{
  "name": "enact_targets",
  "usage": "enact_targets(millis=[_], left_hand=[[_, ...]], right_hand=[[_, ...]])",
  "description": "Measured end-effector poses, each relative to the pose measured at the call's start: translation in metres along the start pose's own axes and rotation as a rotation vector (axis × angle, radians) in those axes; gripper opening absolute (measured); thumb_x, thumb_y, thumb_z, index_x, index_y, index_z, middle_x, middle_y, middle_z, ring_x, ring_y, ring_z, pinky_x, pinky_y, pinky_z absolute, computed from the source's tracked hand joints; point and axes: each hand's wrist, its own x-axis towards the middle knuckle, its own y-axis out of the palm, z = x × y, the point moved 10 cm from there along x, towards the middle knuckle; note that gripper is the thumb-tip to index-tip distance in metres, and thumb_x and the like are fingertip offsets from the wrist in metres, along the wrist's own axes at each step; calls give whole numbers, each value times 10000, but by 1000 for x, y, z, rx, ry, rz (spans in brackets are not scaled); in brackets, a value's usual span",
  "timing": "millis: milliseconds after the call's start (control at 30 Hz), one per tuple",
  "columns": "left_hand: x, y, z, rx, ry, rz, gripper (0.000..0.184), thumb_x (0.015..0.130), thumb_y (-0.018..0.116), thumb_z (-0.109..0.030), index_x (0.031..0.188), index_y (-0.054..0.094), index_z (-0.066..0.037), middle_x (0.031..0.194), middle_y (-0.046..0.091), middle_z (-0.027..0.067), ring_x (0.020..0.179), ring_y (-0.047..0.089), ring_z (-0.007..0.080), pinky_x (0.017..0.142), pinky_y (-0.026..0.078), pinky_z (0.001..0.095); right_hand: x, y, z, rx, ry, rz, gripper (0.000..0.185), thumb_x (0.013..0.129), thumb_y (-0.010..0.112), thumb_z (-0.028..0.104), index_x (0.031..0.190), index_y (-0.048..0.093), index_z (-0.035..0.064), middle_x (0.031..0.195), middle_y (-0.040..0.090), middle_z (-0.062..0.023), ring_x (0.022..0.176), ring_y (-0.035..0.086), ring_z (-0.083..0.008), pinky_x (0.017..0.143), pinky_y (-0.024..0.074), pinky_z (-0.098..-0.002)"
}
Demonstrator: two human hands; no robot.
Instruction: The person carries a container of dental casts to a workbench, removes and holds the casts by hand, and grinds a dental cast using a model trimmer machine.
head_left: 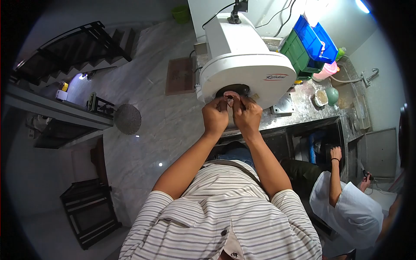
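Note:
A small pink curved piece (pixel 232 93), which looks like a denture base, is held up in front of the white machine marked "Refident" (pixel 249 67). My left hand (pixel 215 115) is closed, its thumb and fingertips pinching the piece's left side. On the right side, my right hand (pixel 248 117) grips it the same way. Both hands are at the dark round opening (pixel 223 89) in the machine's front. Whether the piece touches anything inside the opening cannot be seen. My fingers cover part of the piece.
On the counter to the right are green (pixel 299 54) and blue bins (pixel 325 43), a metal plate (pixel 284 104), a small tub (pixel 320 99), a green ball-like object (pixel 332 96) and a faucet (pixel 369 77). A co-worker in a white shirt (pixel 353 212) reaches toward the open under-counter space at right.

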Motion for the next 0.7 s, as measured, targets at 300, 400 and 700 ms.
enact_targets(millis=[300, 400, 700], left_hand=[[-1, -6, -11, 114, 67, -107, 164, 945, 666, -94, 924, 766, 35, 609, 645, 72, 555, 561, 101, 535, 431, 315], [-4, -8, -16, 108, 104, -140, 168, 949, 672, -105, 926, 768, 32, 615, 658, 74, 556, 559, 97, 535, 431, 314], [-4, -7, -4, 109, 30, -104, 189, 982, 669, -115, 917, 759, 38, 596, 623, 25, 553, 524, 66, 513, 399, 296]], right_hand=[[5, 4, 9, -35, -37, 78, 227, 960, 588, 63, 989, 807, 111, 745, 727, -114, 661, 710, -251, 649, 556, -365], [6, 3, 9, 14, -32, 74, 204, 949, 595, 57, 955, 798, 80, 723, 720, -124, 622, 696, -269, 624, 551, -372], [5, 10, -9, 71, 59, 82, 172, 945, 615, 78, 917, 781, 44, 758, 738, -143, 621, 702, -281, 611, 544, -363]])
